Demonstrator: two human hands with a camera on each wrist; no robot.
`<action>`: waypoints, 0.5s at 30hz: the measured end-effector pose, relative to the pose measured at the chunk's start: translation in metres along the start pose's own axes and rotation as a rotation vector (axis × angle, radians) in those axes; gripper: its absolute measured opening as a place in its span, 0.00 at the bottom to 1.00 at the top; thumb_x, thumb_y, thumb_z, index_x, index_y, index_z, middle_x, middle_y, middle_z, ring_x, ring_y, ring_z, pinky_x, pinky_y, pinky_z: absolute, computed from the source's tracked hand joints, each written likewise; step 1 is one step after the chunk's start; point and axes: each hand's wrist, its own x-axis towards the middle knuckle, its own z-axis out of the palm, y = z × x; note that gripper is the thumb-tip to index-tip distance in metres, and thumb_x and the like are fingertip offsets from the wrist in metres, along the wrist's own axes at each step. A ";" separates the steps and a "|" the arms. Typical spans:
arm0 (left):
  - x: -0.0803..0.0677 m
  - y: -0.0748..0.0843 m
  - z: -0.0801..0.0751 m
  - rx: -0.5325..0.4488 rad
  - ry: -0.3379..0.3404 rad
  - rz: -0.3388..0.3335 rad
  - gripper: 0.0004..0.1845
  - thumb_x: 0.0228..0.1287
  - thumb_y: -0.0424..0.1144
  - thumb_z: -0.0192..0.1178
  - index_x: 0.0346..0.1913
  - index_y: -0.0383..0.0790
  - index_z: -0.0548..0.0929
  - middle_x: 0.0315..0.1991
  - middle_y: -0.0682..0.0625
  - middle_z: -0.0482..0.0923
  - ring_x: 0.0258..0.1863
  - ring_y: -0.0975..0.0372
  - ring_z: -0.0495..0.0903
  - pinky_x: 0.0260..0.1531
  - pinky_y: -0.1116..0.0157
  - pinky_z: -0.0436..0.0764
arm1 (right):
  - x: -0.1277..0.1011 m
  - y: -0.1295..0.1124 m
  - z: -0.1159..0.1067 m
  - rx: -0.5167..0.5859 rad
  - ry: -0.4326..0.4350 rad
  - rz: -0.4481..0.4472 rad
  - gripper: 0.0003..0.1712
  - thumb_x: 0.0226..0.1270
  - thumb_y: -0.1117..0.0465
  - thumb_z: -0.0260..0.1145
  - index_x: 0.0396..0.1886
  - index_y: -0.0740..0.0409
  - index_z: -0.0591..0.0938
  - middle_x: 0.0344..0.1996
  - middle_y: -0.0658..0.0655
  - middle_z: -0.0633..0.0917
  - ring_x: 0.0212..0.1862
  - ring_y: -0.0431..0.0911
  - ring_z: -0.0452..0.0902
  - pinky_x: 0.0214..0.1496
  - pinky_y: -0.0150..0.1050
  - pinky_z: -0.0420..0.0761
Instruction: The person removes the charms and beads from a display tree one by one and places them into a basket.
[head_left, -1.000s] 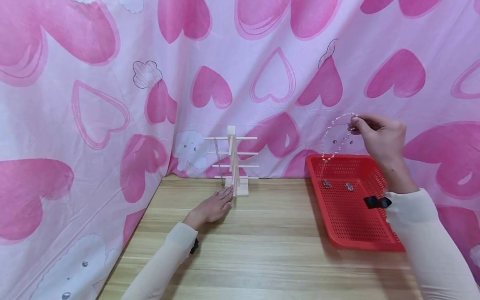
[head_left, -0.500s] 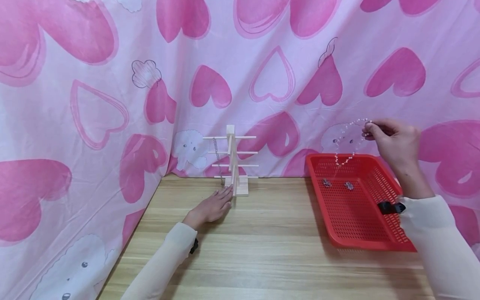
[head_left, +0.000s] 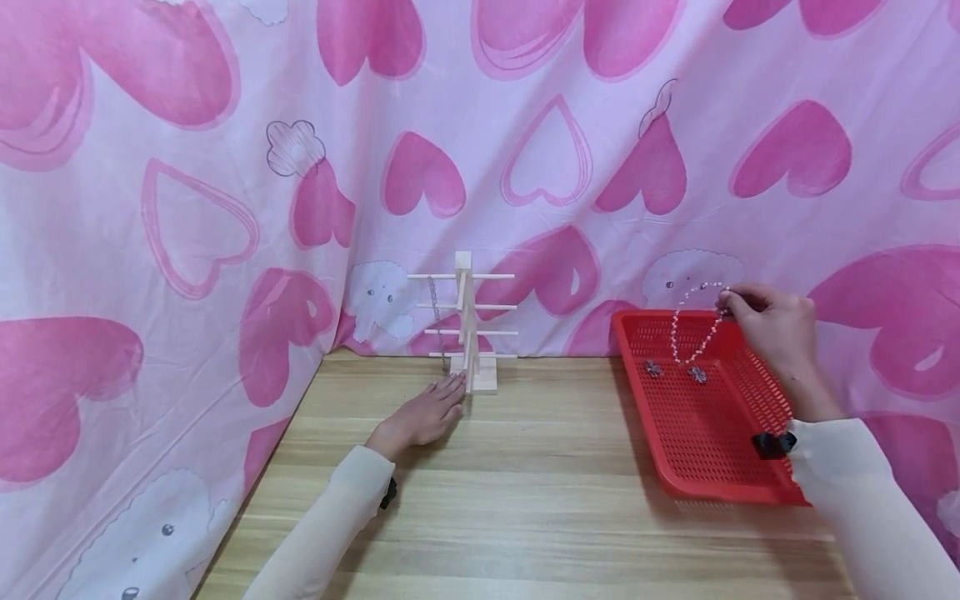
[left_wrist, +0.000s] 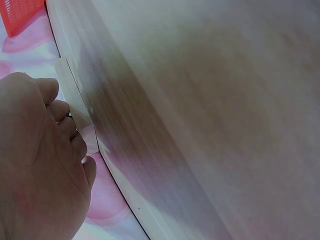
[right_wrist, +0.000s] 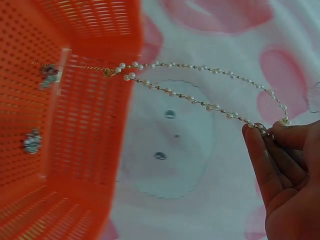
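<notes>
Between thumb and fingers, my right hand [head_left: 776, 325] pinches a pearl-beaded necklace [right_wrist: 192, 98] with a fine gold chain tail. The loop hangs over the far part of a red perforated basket [head_left: 658, 446]. Inside it lie two small silvery clumps, one a chain-like bundle [head_left: 697, 375] and the other a similar piece [head_left: 652, 368]. My left hand [head_left: 423, 414] lies with extended fingers at the foot of a wooden rack [head_left: 463, 262], its fingertips right at the base. A silver chain [head_left: 433, 296] hangs from the rack's top left peg.
The rack has several thin pegs sticking out to both sides and stands near the table's back edge. A wood-grain table [head_left: 525, 500] spans the front. Pink heart-printed cloth [head_left: 555, 150] hangs behind and along the left.
My right hand first moved right and slightly down, then back left and lower, so the necklace now hangs deeper over the basket. The left hand keeps its place at the rack.
</notes>
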 end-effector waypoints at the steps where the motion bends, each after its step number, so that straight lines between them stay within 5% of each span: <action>1: 0.000 -0.001 0.001 0.001 0.000 0.000 0.32 0.89 0.47 0.35 0.86 0.36 0.50 0.89 0.44 0.41 0.88 0.47 0.45 0.87 0.46 0.50 | -0.002 0.003 0.002 -0.013 -0.008 -0.002 0.20 0.78 0.51 0.68 0.55 0.61 0.91 0.46 0.69 0.92 0.32 0.07 0.63 0.40 0.12 0.65; 7: -0.001 0.000 -0.001 -0.020 0.014 0.010 0.32 0.88 0.46 0.37 0.86 0.35 0.52 0.88 0.42 0.43 0.88 0.45 0.46 0.87 0.44 0.50 | -0.008 0.017 0.015 0.006 -0.043 -0.041 0.16 0.78 0.57 0.69 0.52 0.65 0.91 0.43 0.73 0.91 0.30 0.09 0.66 0.35 0.12 0.68; 11: -0.001 0.002 -0.004 -0.016 0.011 0.006 0.32 0.88 0.46 0.37 0.86 0.35 0.52 0.88 0.42 0.44 0.88 0.45 0.47 0.87 0.44 0.52 | -0.015 0.022 0.020 -0.036 -0.089 0.011 0.19 0.79 0.53 0.66 0.56 0.62 0.90 0.46 0.71 0.91 0.37 0.35 0.84 0.38 0.24 0.78; 14: -0.001 0.002 -0.003 -0.006 0.006 -0.001 0.32 0.89 0.47 0.36 0.86 0.36 0.51 0.89 0.43 0.43 0.88 0.47 0.46 0.87 0.45 0.51 | -0.018 0.026 0.023 -0.056 -0.158 0.063 0.24 0.81 0.49 0.64 0.62 0.63 0.87 0.51 0.74 0.89 0.44 0.61 0.87 0.44 0.49 0.90; 15: -0.001 0.002 -0.003 -0.004 0.005 0.000 0.32 0.89 0.47 0.36 0.86 0.36 0.52 0.88 0.43 0.43 0.88 0.47 0.46 0.87 0.46 0.51 | -0.018 0.028 0.024 -0.052 -0.181 0.083 0.26 0.82 0.48 0.63 0.63 0.64 0.86 0.52 0.75 0.88 0.45 0.65 0.86 0.42 0.50 0.91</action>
